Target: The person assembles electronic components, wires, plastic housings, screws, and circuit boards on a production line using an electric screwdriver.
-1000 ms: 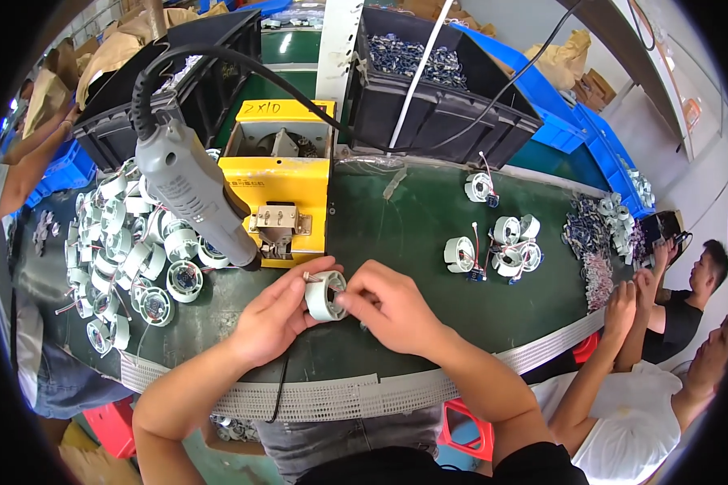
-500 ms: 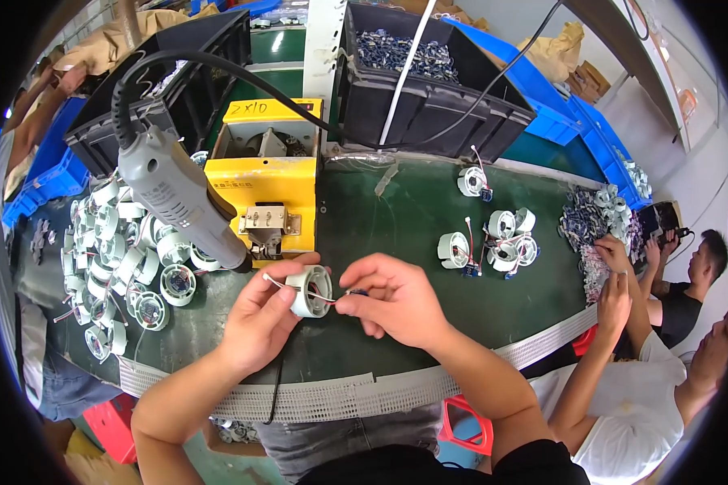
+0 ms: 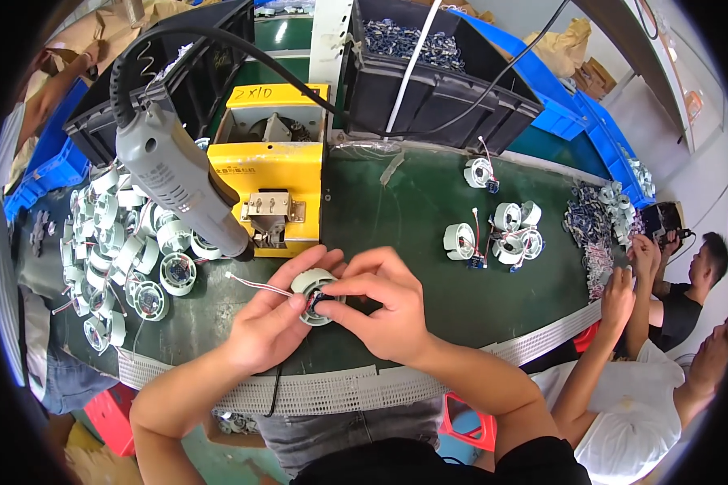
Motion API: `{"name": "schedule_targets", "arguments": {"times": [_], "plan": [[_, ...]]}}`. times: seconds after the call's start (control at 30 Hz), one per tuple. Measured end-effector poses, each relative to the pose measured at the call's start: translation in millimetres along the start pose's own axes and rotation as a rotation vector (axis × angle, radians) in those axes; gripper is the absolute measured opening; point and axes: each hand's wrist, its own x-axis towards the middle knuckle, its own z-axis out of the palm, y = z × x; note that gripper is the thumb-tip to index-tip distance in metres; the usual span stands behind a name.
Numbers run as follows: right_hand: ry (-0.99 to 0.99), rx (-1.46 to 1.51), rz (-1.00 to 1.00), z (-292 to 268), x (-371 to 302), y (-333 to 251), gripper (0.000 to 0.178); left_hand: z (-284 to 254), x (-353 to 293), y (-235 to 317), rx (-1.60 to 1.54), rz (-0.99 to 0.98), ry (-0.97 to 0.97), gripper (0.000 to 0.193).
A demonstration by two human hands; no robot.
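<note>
My left hand (image 3: 268, 327) cradles a pale round plastic housing (image 3: 306, 280), its open side turned up toward the right. A thin red-and-white cable (image 3: 259, 284) with a white plug trails out over the left fingers. My right hand (image 3: 384, 307) pinches a small dark blue circuit board (image 3: 319, 298) inside the housing's opening. Fingertips partly cover the board, so how it sits there cannot be made out. Just left of my hands hangs a grey electric screwdriver (image 3: 174, 178), its tip beside a yellow screw feeder (image 3: 283, 166).
A heap of similar housings (image 3: 129, 250) lies left; several with wired boards (image 3: 507, 216) lie right. Black bins (image 3: 437, 101) and blue trays (image 3: 554, 113) line the back. On the right, a co-worker in a white shirt (image 3: 623, 404) handles parts by a pile of boards (image 3: 586, 234).
The board has moved left from beside the housing into its opening, with my right fingers following. The housing has tilted upward, and more plug cable extends to the left.
</note>
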Motion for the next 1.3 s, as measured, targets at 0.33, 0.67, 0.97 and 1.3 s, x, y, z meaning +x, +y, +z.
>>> {"name": "schedule_targets", "arguments": {"times": [0.33, 0.67, 0.97, 1.3], "plan": [[-0.176, 0.040, 0.249, -2.7, 9.4, 11.6, 0.024, 7.2, -3.8, 11.3, 0.467, -0.214, 0.247, 0.052], [-0.083, -0.052, 0.042, 88.0, 91.7, -33.3, 0.062, -44.2, -21.6, 34.9, 0.512, -0.321, 0.260, 0.036], [0.301, 0.355, -0.022, 88.8, 122.1, -28.4, 0.049, -46.0, -17.5, 29.8, 0.587, -0.252, 0.404, 0.027], [0.251, 0.394, 0.000, 91.5, 103.1, -22.6, 0.047, -48.4, -14.8, 29.2, 0.536, -0.216, 0.520, 0.025]]}}
